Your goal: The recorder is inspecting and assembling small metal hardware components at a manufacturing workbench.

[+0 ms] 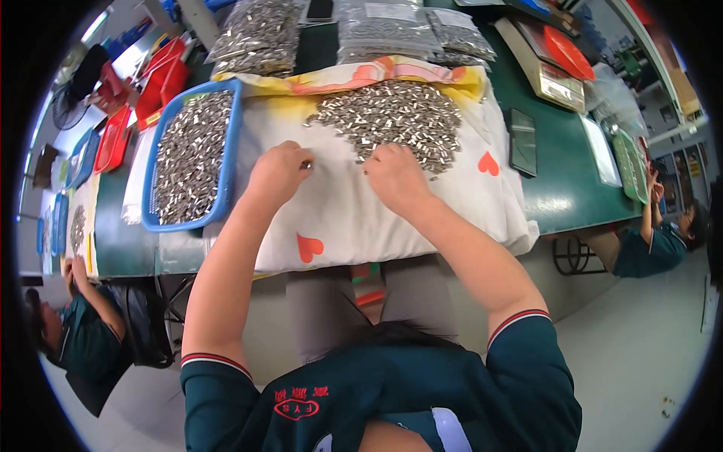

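Green desk (561, 197): you seemingly sift short silvery metal pieces (403, 113).
Left grip (279, 173) clamps some; right grip (398, 173) unclear; next move needs finesse.

Green table (565, 197): white cloth (350, 218), metal pieces (407, 117) atop; phone (523, 143) beside.

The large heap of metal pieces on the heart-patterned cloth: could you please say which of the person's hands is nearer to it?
Right. The right hand is at the near edge of the heap; the left hand is apart from it, farther left.
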Motion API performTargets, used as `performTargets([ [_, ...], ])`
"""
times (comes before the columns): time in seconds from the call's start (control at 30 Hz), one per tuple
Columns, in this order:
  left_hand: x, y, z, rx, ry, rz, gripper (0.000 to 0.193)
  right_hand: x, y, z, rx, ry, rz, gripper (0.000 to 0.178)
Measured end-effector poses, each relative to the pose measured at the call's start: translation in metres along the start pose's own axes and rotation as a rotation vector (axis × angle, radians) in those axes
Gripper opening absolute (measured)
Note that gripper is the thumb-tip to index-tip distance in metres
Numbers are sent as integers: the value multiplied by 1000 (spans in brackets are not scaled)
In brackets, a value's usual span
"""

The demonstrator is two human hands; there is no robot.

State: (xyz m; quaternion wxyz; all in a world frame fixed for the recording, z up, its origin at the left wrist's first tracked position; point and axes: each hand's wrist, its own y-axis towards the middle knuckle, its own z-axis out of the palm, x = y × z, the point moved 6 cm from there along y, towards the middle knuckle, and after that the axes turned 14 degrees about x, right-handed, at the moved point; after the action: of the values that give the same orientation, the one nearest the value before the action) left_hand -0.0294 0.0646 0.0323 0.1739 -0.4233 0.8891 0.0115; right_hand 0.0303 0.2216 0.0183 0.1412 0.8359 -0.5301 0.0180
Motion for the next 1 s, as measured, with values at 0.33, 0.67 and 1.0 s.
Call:
performTargets([
  [0.33,14,-8,4,28,-167,-112,17,6,7,-4,-19,-32,-2,3],
  [0.67,13,7,6,229,-30,-219,20,17,49,15,-75,1006,100,15],
  [1.0,14,-29,6,-64,-431,-359,24,2,46,27,-204,1194,116,10],
])
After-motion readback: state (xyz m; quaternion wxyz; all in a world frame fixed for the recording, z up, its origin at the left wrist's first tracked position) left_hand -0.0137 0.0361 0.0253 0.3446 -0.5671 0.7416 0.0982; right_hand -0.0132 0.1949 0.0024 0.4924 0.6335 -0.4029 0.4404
